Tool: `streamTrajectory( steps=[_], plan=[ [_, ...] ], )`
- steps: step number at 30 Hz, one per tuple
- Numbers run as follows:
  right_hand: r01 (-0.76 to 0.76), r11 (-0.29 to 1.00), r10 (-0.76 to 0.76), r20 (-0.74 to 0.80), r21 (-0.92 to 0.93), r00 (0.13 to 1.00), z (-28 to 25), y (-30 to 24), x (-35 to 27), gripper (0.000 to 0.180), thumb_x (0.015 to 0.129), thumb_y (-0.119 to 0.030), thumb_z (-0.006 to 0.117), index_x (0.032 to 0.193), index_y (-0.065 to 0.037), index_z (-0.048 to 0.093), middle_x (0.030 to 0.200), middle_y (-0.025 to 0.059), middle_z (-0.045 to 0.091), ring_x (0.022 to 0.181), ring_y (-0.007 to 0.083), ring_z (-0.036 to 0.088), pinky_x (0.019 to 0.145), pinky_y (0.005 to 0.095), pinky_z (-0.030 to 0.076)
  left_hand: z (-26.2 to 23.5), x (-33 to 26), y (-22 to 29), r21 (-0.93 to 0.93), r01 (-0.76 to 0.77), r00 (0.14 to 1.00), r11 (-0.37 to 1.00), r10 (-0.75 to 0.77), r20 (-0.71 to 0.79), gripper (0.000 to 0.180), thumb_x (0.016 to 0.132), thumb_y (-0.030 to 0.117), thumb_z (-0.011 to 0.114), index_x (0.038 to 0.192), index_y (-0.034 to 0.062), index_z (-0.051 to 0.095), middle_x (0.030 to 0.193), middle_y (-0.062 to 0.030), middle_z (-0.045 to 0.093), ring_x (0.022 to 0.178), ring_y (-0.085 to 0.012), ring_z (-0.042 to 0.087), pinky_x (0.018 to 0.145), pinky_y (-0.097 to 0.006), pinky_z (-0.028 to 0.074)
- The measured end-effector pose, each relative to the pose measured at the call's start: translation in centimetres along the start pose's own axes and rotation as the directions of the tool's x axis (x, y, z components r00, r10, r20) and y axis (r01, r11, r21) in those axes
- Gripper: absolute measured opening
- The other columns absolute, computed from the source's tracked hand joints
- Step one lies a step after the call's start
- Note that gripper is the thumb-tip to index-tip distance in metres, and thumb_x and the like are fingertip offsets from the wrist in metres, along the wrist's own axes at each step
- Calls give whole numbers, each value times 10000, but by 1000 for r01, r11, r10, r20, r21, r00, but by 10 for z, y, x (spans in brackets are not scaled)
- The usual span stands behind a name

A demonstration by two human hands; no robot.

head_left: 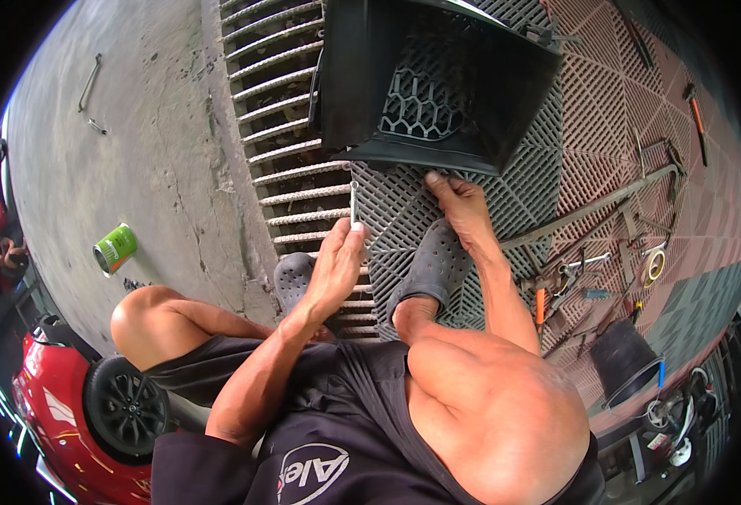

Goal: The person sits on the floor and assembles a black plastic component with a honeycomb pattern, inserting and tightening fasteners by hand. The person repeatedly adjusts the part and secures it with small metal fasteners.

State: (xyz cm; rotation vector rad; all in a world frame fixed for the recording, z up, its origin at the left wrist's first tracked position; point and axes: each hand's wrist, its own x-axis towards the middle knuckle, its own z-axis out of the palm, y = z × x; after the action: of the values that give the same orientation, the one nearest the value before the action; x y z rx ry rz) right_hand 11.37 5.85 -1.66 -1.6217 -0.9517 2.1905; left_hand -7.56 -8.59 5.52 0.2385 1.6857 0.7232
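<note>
A large black plastic car panel (488, 93) with a honeycomb mesh opening (425, 101) rests at the top middle, over the floor grating. My right hand (465, 210) pinches its near lower edge between thumb and fingers. Just left of that, my left hand (337, 263) is closed on a slim pale metal rod (354, 200), whose far end points up toward the panel's lower left corner. Whether the rod touches the panel, I cannot tell. Dark clogs (439, 268) are on my feet, close below both hands.
A metal drain grate (290, 168) runs beside grey concrete, where a green can (116, 248) lies tipped and a wrench (90, 82) rests. Tools, a long metal bar (594, 206) and a tape roll (656, 264) lie on the tiles at right. A red car (59, 404) stands lower left.
</note>
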Motion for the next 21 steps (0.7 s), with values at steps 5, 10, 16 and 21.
streamTrajectory(
  steps=[5, 10, 16, 21],
  plan=[
    [177, 969, -153, 142, -173, 978, 38, -10, -6, 371, 1016, -282, 698, 1192, 43, 731, 864, -34, 688, 711, 34, 535, 642, 219, 430, -26, 22, 4, 457, -214, 977, 863, 176, 124, 425, 1105, 409, 442, 1005, 5, 530, 844, -181, 578, 795, -339, 588, 755, -462, 467],
    [-129, 979, 90, 231, 158, 969, 45, -17, -2, 238, 1034, -264, 675, 1146, -60, 728, 646, -120, 429, 549, 1, 307, 496, 201, 231, -37, 42, 37, 612, -367, 928, 700, 236, 287, 415, 1091, 396, 459, 968, 7, 538, 843, -218, 593, 860, -442, 601, 769, -514, 458],
    [-146, 950, 71, 262, 278, 963, 43, -3, 3, 196, 1045, -242, 657, 1097, -62, 713, 630, -113, 428, 531, 4, 296, 484, 193, 228, -47, 51, 74, 766, -344, 937, 543, 138, 322, 430, 1049, 416, 511, 959, 17, 640, 867, -240, 672, 875, -459, 655, 768, -543, 488],
    [-113, 964, 50, 253, 241, 966, 44, -2, 4, 226, 1042, -231, 657, 1140, -39, 725, 624, -111, 419, 531, 4, 295, 487, 200, 228, -52, 53, 95, 831, -401, 914, 386, 226, 336, 418, 1022, 396, 556, 1021, 10, 717, 881, -253, 692, 856, -421, 691, 759, -498, 523]
  ],
)
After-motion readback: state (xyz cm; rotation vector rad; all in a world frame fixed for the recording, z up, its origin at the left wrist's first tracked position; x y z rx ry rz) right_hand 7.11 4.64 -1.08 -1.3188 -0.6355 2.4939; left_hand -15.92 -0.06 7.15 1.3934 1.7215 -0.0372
